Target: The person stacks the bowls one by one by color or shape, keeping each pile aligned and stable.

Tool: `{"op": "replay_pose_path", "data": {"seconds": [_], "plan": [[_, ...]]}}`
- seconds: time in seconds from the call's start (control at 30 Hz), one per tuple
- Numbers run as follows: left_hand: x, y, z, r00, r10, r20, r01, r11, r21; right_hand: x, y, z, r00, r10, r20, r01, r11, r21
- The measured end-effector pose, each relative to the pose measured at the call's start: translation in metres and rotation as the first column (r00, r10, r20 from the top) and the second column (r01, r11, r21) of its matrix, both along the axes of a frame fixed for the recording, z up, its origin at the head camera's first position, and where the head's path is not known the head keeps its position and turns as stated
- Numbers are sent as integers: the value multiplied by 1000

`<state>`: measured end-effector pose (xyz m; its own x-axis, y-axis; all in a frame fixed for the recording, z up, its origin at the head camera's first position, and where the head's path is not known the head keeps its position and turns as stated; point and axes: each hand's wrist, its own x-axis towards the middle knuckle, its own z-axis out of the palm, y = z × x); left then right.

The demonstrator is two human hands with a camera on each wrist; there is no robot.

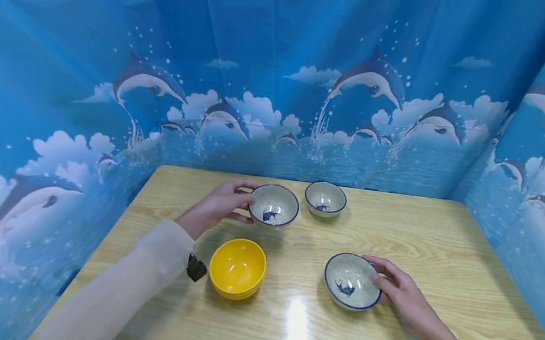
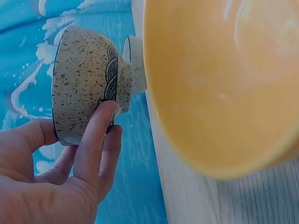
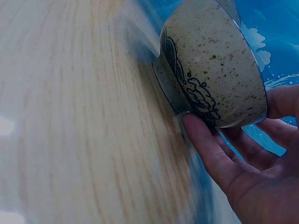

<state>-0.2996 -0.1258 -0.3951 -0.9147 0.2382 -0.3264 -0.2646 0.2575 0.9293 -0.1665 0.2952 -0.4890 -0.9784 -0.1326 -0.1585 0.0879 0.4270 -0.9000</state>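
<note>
My left hand (image 1: pixel 223 204) grips a speckled grey bowl (image 1: pixel 276 201) with a blue rim by its left side, thumb at the lip. In the left wrist view this bowl (image 2: pixel 84 79) shows a dark wave pattern near its foot, with fingers spread beneath it. On the right, my right hand (image 1: pixel 404 296) holds a matching speckled bowl (image 1: pixel 348 275) by its right side. The right wrist view shows that bowl (image 3: pixel 215 65) tilted, its foot close over the wood, fingertips right at the foot. Dark blue fish motifs mark the inside of both bowls.
Stacked yellow bowls (image 1: pixel 237 269) stand near my left forearm. A third speckled bowl (image 1: pixel 325 200) sits at the back of the wooden table (image 1: pixel 425 230). Behind the table hangs a blue dolphin-print curtain (image 1: pixel 262 80), which also runs along both sides.
</note>
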Motion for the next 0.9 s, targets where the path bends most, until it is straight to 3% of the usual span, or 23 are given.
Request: {"op": "replay_pose_path", "data": {"seconds": [0.9], "plan": [[27, 62, 4, 990, -140, 5, 140, 990, -31, 0, 0, -1, 1000, -7, 16, 7, 1000, -7]]}}
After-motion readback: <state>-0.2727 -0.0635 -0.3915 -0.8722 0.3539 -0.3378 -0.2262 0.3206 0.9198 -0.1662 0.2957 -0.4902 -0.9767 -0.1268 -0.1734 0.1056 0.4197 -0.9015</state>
